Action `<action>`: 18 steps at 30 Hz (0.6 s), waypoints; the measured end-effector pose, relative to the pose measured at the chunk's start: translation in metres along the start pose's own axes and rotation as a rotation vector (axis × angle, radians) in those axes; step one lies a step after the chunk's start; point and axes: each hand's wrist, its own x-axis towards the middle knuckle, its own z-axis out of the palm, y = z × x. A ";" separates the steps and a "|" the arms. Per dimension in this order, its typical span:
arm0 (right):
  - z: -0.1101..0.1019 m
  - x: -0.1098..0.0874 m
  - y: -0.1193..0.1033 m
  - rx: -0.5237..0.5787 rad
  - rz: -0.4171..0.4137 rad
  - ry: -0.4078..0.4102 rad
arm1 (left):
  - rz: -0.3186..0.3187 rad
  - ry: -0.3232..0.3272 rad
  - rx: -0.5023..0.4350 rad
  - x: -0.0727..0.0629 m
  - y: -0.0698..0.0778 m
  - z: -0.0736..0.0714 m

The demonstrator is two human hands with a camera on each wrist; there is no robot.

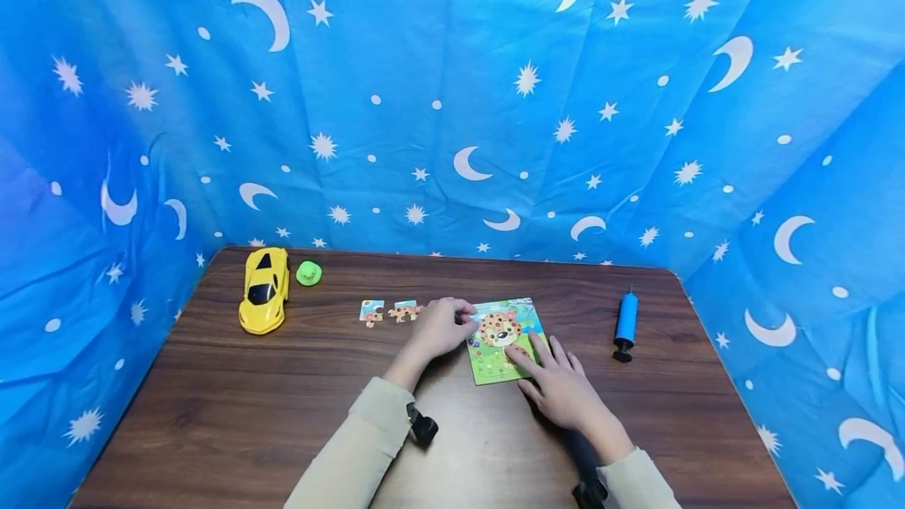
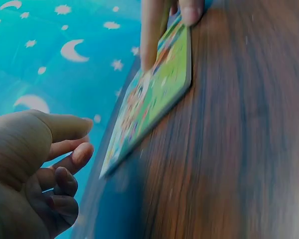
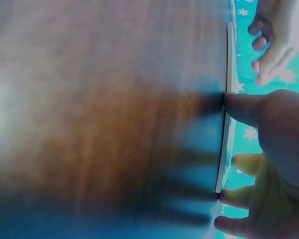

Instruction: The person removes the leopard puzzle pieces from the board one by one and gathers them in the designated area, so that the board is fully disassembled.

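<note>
A square jigsaw puzzle (image 1: 489, 370) with a spotted leopard cub on green grass lies flat on the table. My right hand (image 1: 566, 393) rests on its right side with fingers spread; in the right wrist view, the thumb of that right hand (image 3: 281, 164) touches the puzzle's near edge. At the puzzle's upper left is my left hand (image 1: 440, 330). In the left wrist view, the fingers of this left hand (image 2: 37, 164) curl loosely with nothing between them, apart from the board. Two loose puzzle pieces, one (image 1: 371, 310) and another (image 1: 403, 311), lie left of it.
A yellow toy car (image 1: 264, 293) and a small green toy (image 1: 309, 273) stand at the table's back left. On the right lies a blue hand pump (image 1: 625, 320) with a black handle. Blue star-and-moon cloth (image 1: 396, 61) hangs behind and beside the brown wooden table (image 1: 233, 415).
</note>
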 end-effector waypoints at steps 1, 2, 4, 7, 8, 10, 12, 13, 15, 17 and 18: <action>0.001 -0.001 0.000 0.000 -0.005 0.006 | 0.002 -0.010 0.002 0.002 0.003 0.003; 0.001 -0.001 0.000 0.001 -0.010 0.011 | 0.003 -0.021 0.001 0.004 0.007 0.007; 0.001 -0.002 0.000 0.008 -0.014 0.019 | 0.004 -0.043 -0.003 0.007 0.012 0.013; -0.001 -0.001 0.000 0.016 -0.012 0.014 | 0.002 -0.074 -0.008 0.012 0.019 0.021; -0.001 -0.001 0.000 0.021 -0.010 0.011 | 0.002 -0.084 -0.009 0.014 0.021 0.024; -0.003 0.001 0.000 0.020 -0.004 0.005 | 0.005 -0.099 -0.007 0.017 0.025 0.028; -0.004 0.002 0.000 0.018 0.001 0.004 | 0.009 -0.114 -0.007 0.019 0.028 0.032; -0.004 0.003 -0.001 0.014 0.003 0.001 | 0.010 -0.117 -0.008 0.020 0.030 0.034; -0.004 0.006 -0.002 0.007 0.004 -0.004 | 0.008 -0.125 -0.009 0.022 0.030 0.036; -0.004 0.007 -0.002 0.008 0.006 -0.012 | -0.003 -0.134 0.001 0.023 0.030 0.039; -0.004 0.007 -0.003 0.004 0.008 -0.020 | -0.006 -0.136 0.009 0.024 0.030 0.040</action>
